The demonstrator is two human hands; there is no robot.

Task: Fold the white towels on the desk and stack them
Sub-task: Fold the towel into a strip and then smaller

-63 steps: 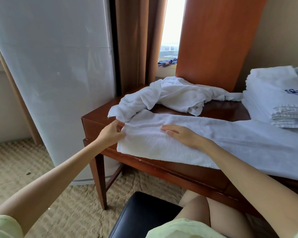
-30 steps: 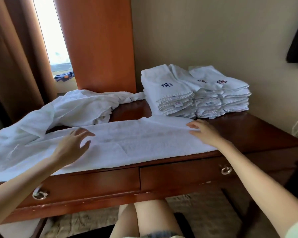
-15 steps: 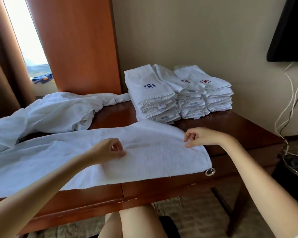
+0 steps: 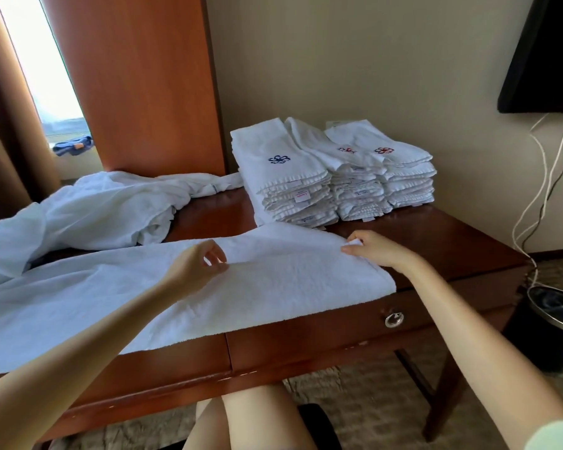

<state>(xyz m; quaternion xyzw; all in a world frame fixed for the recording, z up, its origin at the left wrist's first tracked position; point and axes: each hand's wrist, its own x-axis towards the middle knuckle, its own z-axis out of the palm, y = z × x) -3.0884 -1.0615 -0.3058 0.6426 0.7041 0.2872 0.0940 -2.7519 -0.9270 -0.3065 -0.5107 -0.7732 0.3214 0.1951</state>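
L hand (image 4: 197, 271) mid-towel: grip pinching a small ridge of cloth on the flat towel (image 4: 273, 287), thumb & fingers curled onto it. R hand (image 4: 376, 251) at the far right corner of the same towel, grip nipped on that corner, a bit of white showing betw. the fingers. Flat towel lies lengthwise across the front of the worktop (image 4: 452, 245), near edge hanging a little over the drawer fronts, left end out of shot. Back right, by the wall: folded stacks (image 4: 293, 177) side by side, blue emblem on the leftmost top, red on the others. Back left: crumpled towels (image 4: 111, 206) in a loose heap, one end reaching the leftmost stack. Drawer ring pull (image 4: 394, 318) just below the towel's right corner. Black bin (image 4: 553, 326) on the floor at right, cables (image 4: 540, 196) hanging down the wall above it.
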